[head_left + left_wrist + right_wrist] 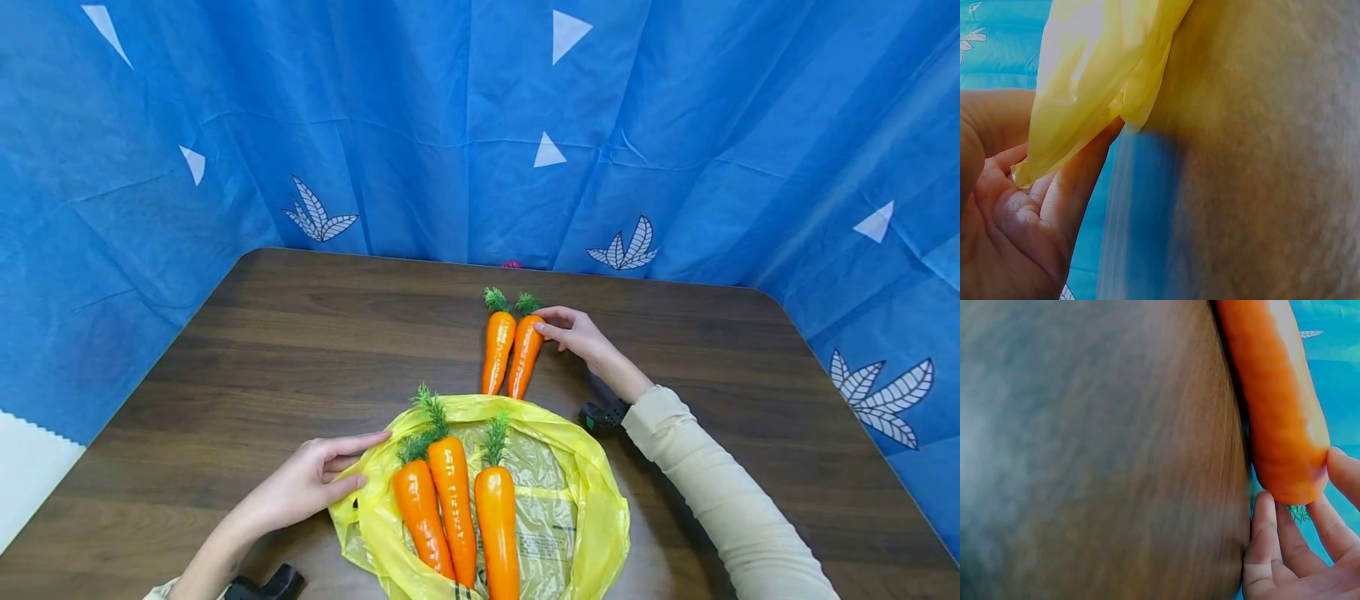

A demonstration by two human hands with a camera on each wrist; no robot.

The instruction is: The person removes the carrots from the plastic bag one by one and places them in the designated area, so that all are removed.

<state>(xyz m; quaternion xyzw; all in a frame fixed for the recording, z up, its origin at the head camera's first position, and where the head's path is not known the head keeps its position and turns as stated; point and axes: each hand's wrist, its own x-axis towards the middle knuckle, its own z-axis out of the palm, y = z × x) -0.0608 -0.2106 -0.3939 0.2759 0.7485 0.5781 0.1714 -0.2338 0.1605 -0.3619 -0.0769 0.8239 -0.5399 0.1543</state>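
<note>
Surface (337, 333) bore, at six o'clock, a yellow bag (602, 492) whose ten-o'clock rim the left hand (318, 473) touched, thumb and forefinger parted, any pinch unclear. The right hand (573, 335) pinched a carrot (527, 354) at the bag's one o'clock; grasping seemed in hand, the next move calling for steady lifting.

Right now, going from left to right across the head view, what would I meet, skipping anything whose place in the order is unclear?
Left hand → left carrot in the yellow bag → middle carrot in that bag → right carrot of the far pair → right hand → right sleeve.
</note>
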